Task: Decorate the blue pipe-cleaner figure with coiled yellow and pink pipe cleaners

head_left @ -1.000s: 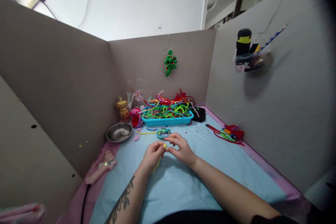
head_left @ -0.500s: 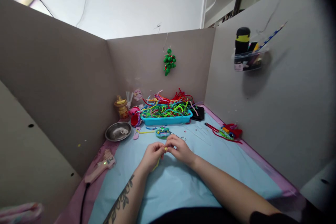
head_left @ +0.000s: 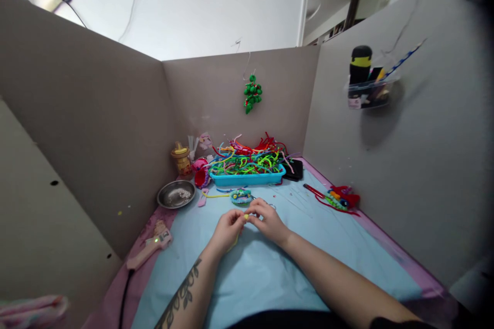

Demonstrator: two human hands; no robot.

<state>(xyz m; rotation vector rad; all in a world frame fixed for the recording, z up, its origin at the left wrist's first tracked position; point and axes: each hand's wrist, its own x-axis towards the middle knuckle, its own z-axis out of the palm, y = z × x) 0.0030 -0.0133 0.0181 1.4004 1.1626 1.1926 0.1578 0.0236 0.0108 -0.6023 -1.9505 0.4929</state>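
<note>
Over the middle of the blue cloth, my left hand (head_left: 227, 230) pinches a yellow pipe cleaner (head_left: 246, 217) between thumb and fingertips. Its end by the fingers is bunched into a small coil, and the loose tail hangs under my left palm. My right hand (head_left: 267, 221) has its thumb and fingertips closed on the same coil from the other side. Just beyond my fingertips lies a blue-green fuzzy piece with yellow spots (head_left: 241, 196). Scissors, partly hidden behind my right hand, lie beside it.
A blue tray (head_left: 247, 180) heaped with colourful pipe cleaners stands at the back. To the left are a metal bowl (head_left: 176, 194) with small white bits and a pink glue gun (head_left: 150, 249), its light on. A red craft piece (head_left: 345, 197) lies right. Grey panels enclose the table.
My right fingers, spread apart from the yellow coil a second ago, have closed in onto it. My left hand keeps its pinch. The view shifts slightly.
</note>
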